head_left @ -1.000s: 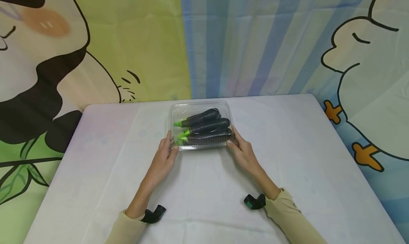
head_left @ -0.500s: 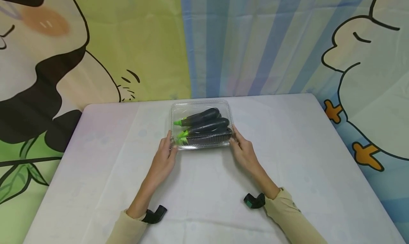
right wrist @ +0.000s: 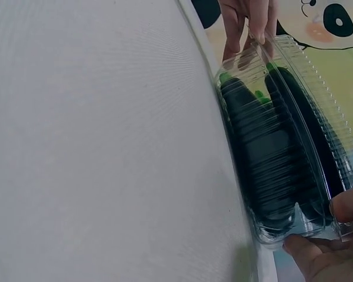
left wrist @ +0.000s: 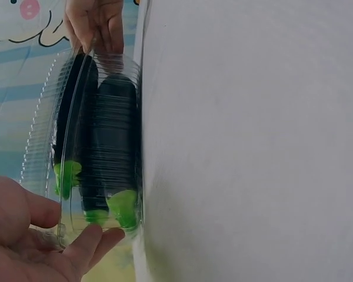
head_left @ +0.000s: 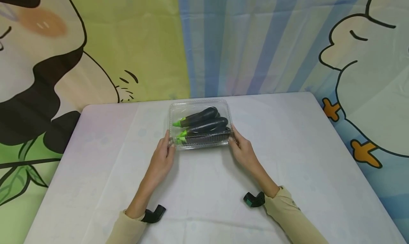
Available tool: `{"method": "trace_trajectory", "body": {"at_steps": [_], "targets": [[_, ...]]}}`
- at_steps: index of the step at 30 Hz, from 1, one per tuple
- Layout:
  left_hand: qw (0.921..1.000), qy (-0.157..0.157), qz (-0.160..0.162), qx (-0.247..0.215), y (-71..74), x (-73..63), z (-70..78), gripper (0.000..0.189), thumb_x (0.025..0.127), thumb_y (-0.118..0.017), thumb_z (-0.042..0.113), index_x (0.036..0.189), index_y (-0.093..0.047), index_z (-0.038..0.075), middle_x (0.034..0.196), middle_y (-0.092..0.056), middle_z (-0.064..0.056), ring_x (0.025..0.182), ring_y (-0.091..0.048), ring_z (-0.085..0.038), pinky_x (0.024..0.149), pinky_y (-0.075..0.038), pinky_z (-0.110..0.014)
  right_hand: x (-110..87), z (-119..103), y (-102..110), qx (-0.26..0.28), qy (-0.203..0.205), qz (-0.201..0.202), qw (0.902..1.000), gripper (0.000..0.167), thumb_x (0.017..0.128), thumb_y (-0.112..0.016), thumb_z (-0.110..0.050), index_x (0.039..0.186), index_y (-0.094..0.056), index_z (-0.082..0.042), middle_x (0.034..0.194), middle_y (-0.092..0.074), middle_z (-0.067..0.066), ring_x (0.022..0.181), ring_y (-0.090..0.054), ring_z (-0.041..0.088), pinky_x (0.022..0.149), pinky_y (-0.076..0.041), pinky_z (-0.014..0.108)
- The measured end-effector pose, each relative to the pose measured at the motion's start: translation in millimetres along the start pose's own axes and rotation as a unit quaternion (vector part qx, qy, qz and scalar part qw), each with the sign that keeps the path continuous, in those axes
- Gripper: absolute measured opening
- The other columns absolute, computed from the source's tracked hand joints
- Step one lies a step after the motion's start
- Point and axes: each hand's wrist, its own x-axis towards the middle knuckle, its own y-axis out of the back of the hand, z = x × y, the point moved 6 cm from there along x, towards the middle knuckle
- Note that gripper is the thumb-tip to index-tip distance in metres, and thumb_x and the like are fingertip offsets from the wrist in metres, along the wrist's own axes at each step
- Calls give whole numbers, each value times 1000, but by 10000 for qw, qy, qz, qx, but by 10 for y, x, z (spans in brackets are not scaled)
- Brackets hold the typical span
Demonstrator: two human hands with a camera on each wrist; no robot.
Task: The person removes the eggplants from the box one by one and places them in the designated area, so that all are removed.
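Note:
A clear plastic clamshell box (head_left: 200, 104) with a ribbed wall lies near the table's far edge in the head view. Several dark eggplants (head_left: 207, 125) with bright green stem ends are inside it, stems pointing left. My left hand (head_left: 162, 159) grips the box's near left corner, thumb on the upper side and fingers lower down, as the left wrist view shows. At the near right corner my right hand (head_left: 244, 151) pinches the box the same way. In the right wrist view the right thumb (right wrist: 345, 207) presses by the rim. The lid looks closed over the eggplants.
A white cloth covers the table (head_left: 204, 198). Behind its far edge hangs a printed curtain (head_left: 134, 42) with cartoon figures. Each forearm wears a black wrist mount (head_left: 154, 214) beside its beige sleeve (head_left: 295, 215).
My right thumb has shifted slightly from the box's front edge toward its right corner. The box and left hand stay nearly in place; the head view has shifted a little.

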Motion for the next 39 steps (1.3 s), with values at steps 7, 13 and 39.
{"method": "trace_trajectory", "body": {"at_steps": [7, 13, 39], "targets": [[9999, -34, -50, -124, 1, -10, 11, 63, 105, -38, 24, 157, -6, 8, 155, -30, -19, 145, -29, -34, 117, -30, -53, -14, -44, 1, 350, -64, -190, 9992, 54, 104, -42, -19, 154, -23, -8, 152, -38, 21, 137, -45, 35, 110, -42, 46], [9998, -55, -69, -188, -4, -12, 2, 63, 105, -37, 25, 157, -4, 11, 153, -32, -19, 143, -33, -34, 116, -32, -54, -9, -159, 24, 591, -133, -231, 9979, 53, 103, -43, -8, 151, -24, 2, 145, -40, 27, 136, -42, 41, 111, -39, 46], [9997, -30, -108, -226, 0, -14, -1, 64, 104, -38, 24, 157, -3, 12, 145, -38, -21, 116, -50, -29, 100, -46, -49, 46, 13, 54, 318, 207, -144, 9992, 55, 99, -53, -10, 150, -32, -3, 134, -56, 26, 118, -62, 36, 98, -52, 36]]}}
